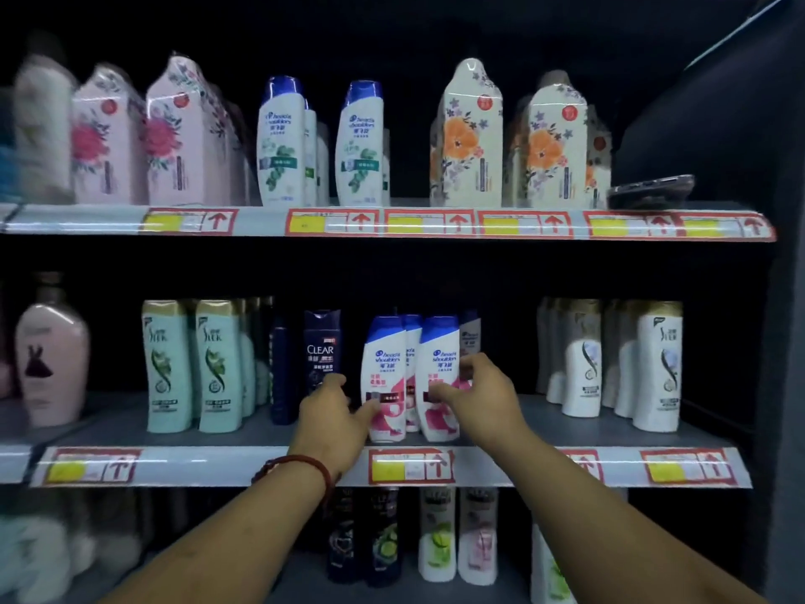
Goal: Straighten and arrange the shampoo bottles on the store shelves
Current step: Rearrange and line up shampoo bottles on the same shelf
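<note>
Two white Head & Shoulders bottles with blue caps and pink labels stand side by side at the front of the middle shelf (218,464). My left hand (331,418) holds the left bottle (383,355), thumb on its front and fingers curled into the gap beside the dark Clear bottle (321,342). My right hand (483,394) grips the right bottle (440,355), thumb on the front and fingers round its right side. More of the same bottles stand behind them, partly hidden.
Green Sleek bottles (191,368) stand to the left and white ones (618,368) to the right. A pink bottle (50,355) stands far left. The upper shelf (261,220) carries floral packs, more Head & Shoulders and a dark flat object (651,191). Bottles (409,538) fill the shelf below.
</note>
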`<state>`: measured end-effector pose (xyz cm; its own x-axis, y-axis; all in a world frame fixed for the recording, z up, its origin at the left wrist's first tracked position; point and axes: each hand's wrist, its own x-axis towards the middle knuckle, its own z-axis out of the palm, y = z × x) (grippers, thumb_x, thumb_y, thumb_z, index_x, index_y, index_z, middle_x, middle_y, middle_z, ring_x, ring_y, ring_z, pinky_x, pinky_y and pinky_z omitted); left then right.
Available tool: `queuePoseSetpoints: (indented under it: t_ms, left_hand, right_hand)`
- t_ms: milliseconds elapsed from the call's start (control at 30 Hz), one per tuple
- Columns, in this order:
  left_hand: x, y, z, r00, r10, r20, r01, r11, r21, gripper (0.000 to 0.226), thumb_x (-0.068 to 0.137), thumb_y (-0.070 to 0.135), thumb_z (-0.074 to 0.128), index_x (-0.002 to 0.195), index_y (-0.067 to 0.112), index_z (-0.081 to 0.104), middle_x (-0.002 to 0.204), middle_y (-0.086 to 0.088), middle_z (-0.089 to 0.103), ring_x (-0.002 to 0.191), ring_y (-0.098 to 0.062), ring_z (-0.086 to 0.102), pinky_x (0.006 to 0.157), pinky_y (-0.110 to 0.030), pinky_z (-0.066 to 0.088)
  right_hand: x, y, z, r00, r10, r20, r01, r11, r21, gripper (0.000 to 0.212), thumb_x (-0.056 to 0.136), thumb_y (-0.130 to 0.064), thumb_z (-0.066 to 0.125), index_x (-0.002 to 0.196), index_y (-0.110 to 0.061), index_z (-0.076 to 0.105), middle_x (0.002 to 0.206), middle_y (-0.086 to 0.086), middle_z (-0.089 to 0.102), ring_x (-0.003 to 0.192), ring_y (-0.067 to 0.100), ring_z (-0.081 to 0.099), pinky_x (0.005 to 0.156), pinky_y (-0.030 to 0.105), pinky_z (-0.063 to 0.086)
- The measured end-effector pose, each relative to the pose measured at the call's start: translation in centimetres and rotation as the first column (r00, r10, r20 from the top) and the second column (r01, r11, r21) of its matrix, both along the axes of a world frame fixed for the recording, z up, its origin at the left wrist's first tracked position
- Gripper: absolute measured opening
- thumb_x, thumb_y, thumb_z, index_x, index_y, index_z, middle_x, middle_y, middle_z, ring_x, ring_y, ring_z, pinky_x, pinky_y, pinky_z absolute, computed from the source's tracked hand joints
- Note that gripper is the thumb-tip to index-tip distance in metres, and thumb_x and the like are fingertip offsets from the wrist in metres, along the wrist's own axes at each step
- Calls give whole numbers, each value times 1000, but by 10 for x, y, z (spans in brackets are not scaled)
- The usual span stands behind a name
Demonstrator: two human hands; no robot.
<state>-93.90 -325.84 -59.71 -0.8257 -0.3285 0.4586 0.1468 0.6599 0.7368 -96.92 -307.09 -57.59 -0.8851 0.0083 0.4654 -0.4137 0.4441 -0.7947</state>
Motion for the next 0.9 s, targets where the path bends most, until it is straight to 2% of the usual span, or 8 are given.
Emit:
queuePoseSetpoints:
  t_ms: [67,167,267,367,467,600,767,900]
  left_hand:
    - [-5,-5,1,995,-97,15,95,987,132,55,87,38,73,133,17,52,113,-3,69,96,-21,68,77,-35,58]
    - [-8,-6,-1,983,-183,25,173,962,211,30,83,35,78,106,22,64,96,2,71,85,-16,69,55,-26,52]
    - [-10,-4,-5,977,-211,-14,210,961,182,22,82,34,78,97,22,69,92,4,71,89,-13,69,72,-26,54]
    - [-16,2,-7,975,-222,4,221,973,63,14,84,40,75,94,32,70,92,12,73,90,-6,67,87,-36,56]
    - [-19,19,-5,958,-284,31,284,959,19,12,87,40,72,95,33,66,91,12,74,77,-10,69,76,-39,59]
    - [-24,54,-4,931,-365,19,365,931,19,16,93,30,66,105,21,60,99,8,70,74,-9,66,62,-23,54]
    - [-38,86,-3,927,-376,13,376,926,-43,18,96,30,62,112,24,55,92,15,64,80,0,63,73,-23,54]
    - [-52,106,-6,924,-383,11,383,922,-48,41,87,34,72,122,27,52,111,13,68,100,-5,65,92,-33,55]
  right_hand:
    - [-5,-5,1,1000,26,9,-26,998,-64,25,92,-15,69,105,-20,48,94,-10,58,75,2,58,61,19,48]
    - [-10,-9,-1,998,56,35,-52,993,-105,24,94,-15,67,111,-17,50,96,-8,60,87,15,65,77,35,57]
    - [-14,-1,-4,995,93,47,-86,987,-138,24,92,-15,69,112,-17,56,95,-10,65,89,17,71,83,45,60]
    - [-21,18,-4,993,111,39,-105,984,-141,22,91,-14,70,108,-20,57,99,-5,69,78,6,73,75,35,62]
    - [-27,43,-3,995,94,41,-87,986,-143,23,92,-13,69,112,-14,58,102,0,71,77,5,73,68,25,61]
    - [-35,66,-5,998,54,32,-50,989,-137,24,92,-16,69,113,-14,58,101,1,72,80,7,72,62,21,57]
    - [-48,78,-7,999,42,0,-42,998,-48,21,93,-17,68,109,-20,55,91,-15,65,79,0,65,54,11,49]
    - [-59,86,-11,999,17,-37,-17,1000,-2,25,93,-15,67,113,-23,55,92,-16,66,85,0,64,66,15,49]
